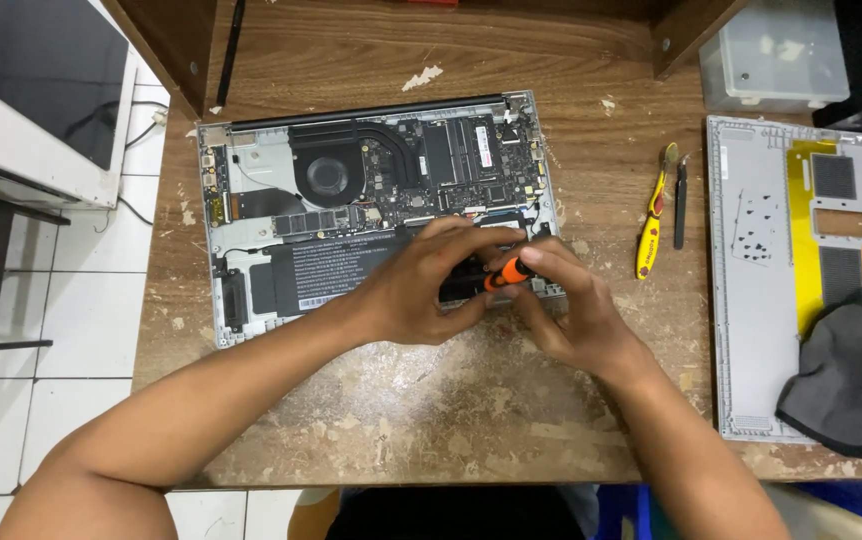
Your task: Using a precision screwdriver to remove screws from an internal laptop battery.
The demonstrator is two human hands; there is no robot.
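The left hand (pixel 421 290) and right hand (pixel 566 310) meet over the lower right corner of an opened laptop (pixel 251 160) lying on the wooden counter (pixel 401 420). Both clasp an orange-handled screwdriver (pixel 503 274) there. A yellow tool (pixel 653 212) and the removed bottom cover (pixel 761 300) lie to the right.

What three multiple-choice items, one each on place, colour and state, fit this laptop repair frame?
1. Where does the removed bottom cover lie?
A. right of the laptop
B. left of it
C. on the floor

2. What colour is the handle of the screwdriver in the hands?
A. green
B. orange
C. white

3. In what state is the laptop?
A. closed
B. screen up
C. opened, circuit board and fan exposed

A: the cover rests at the desk's right edge. B: orange shows between the left hand and right hand. C: the internals are bare.
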